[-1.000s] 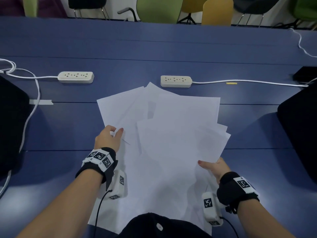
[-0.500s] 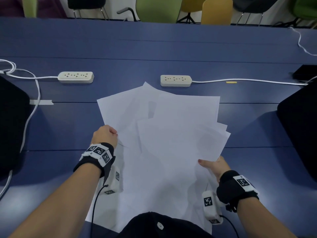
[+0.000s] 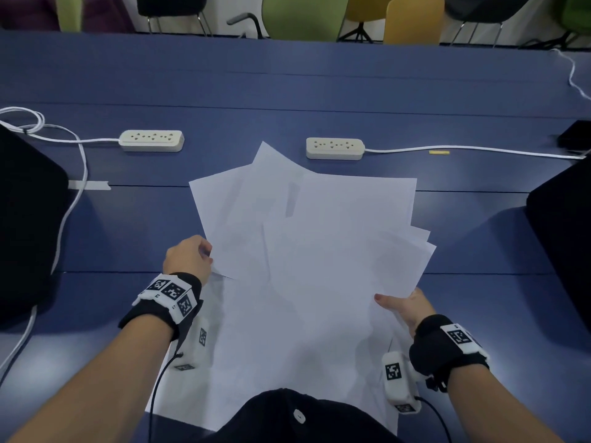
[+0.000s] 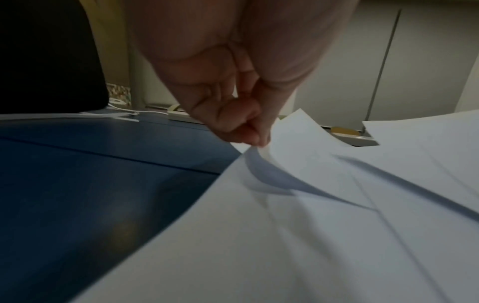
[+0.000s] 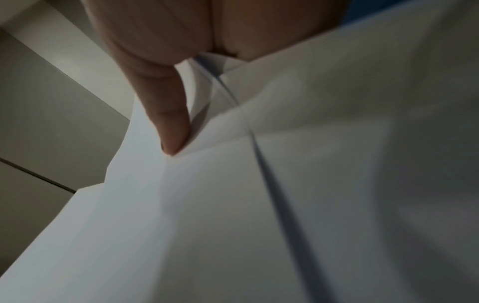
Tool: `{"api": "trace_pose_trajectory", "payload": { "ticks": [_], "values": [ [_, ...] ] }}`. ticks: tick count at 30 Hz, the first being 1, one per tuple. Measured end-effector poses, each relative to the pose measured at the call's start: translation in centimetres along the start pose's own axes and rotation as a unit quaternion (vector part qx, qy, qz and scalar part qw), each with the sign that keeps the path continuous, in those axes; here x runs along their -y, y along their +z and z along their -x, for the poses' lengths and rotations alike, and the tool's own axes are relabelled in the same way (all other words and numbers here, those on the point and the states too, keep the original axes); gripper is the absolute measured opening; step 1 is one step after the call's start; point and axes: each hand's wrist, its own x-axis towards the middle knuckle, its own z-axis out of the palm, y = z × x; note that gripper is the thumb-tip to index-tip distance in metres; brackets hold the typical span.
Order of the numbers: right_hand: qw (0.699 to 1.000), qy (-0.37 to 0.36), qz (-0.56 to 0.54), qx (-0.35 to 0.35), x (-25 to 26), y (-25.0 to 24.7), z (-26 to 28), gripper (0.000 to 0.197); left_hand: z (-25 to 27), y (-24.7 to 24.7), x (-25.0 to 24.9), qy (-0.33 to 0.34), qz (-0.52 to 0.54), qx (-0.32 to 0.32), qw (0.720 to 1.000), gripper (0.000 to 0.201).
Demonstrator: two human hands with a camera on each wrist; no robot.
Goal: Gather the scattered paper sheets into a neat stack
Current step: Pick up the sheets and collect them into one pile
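Several white paper sheets (image 3: 313,251) lie fanned and overlapping on the blue table (image 3: 287,91). My left hand (image 3: 188,259) is at the pile's left edge and pinches the edge of one sheet (image 4: 298,155), which curls up off the sheet below in the left wrist view. My right hand (image 3: 403,306) grips the right side of the pile, thumb on top and fingers hidden under the paper. In the right wrist view the thumb (image 5: 168,123) presses on the lifted sheets (image 5: 259,194).
Two white power strips (image 3: 152,140) (image 3: 334,148) with cables lie beyond the sheets. Dark objects sit at the left (image 3: 25,219) and right (image 3: 563,244) table edges. A tape strip (image 3: 89,185) is stuck left of the pile. Chairs stand behind the table.
My left hand's fingers have curled from lying on the paper into a pinch on a sheet's left edge. The sheets and my right hand have barely moved.
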Motion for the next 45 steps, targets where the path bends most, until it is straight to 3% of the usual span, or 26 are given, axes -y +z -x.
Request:
{"api": "trace_pose_trajectory", "payload": {
  "ticks": [7,10,14,19,24,27,30,37,41,45],
  "values": [
    [1.0,-0.004,-0.001,-0.002,-0.1,0.1,0.0,0.025,1.0,0.2,0.4,-0.031,0.036,-0.03,0.998,0.023],
    [1.0,-0.006,-0.005,-0.007,-0.2,0.2,0.0,0.025,1.2,0.7,0.3,-0.029,0.04,-0.031,0.998,0.019],
    [1.0,-0.007,-0.003,-0.003,-0.2,0.1,0.0,0.025,0.5,0.7,0.4,-0.044,0.055,-0.007,0.997,0.011],
    [1.0,-0.005,-0.009,-0.004,-0.2,0.1,-0.1,0.023,-0.3,0.8,0.2,-0.038,0.056,0.028,0.997,0.029],
    [1.0,0.0,-0.004,-0.008,-0.4,0.0,-0.4,0.026,-0.5,1.4,-0.1,-0.035,0.062,0.056,0.996,0.026],
    [1.0,0.001,-0.009,0.0,-0.5,-0.2,-0.5,0.024,-0.9,1.1,0.5,-0.041,0.085,0.126,0.988,0.02],
    [1.0,0.003,-0.017,0.006,-0.4,-0.4,-0.5,0.025,-0.8,0.6,0.3,-0.029,0.07,0.192,0.978,0.034],
    [1.0,0.008,-0.024,0.0,-0.3,-0.2,-0.5,0.03,0.8,1.2,-2.8,-0.031,0.053,0.233,0.971,0.085],
    [1.0,0.008,-0.023,-0.001,-0.3,-0.2,-0.5,0.033,1.8,2.4,-3.0,-0.034,0.097,0.265,0.959,0.061],
    [1.0,0.009,-0.024,0.008,-0.4,-0.2,-0.6,0.024,2.9,3.0,-3.8,0.012,0.055,0.278,0.959,0.039]
  ]
}}
